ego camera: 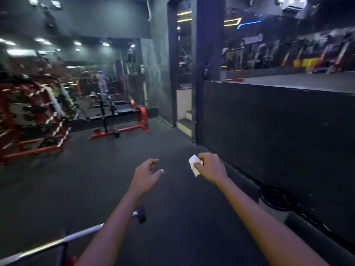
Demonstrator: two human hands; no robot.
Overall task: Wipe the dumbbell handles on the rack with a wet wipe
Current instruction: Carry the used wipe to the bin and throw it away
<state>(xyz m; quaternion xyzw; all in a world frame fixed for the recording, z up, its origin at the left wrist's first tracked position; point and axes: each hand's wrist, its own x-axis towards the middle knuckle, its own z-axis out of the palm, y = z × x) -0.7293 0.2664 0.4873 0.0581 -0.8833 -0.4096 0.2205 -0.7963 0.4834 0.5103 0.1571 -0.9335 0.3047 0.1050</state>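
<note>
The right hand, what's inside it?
The right hand is closed on a white wipe; part sticks out past the fingers, the rest is hidden inside the grip.

The wet wipe (pixel 194 164) is a small white sheet, crumpled and folded, pinched at its right edge in the fingers (pixel 199 163) of the right hand (pixel 210 167). Its upper corner sticks up to the left of the knuckles and a narrow tail hangs below the thumb. It sits in mid-air above the dark floor, near the middle of the view.

The dumbbell rack (pixel 38 120) stands well apart, at the far left. It is a red tiered frame with white-marked sloping side rails. Dark dumbbells (pixel 35 108) lie on its shelves, blurred, so their handles cannot be made out.
</note>
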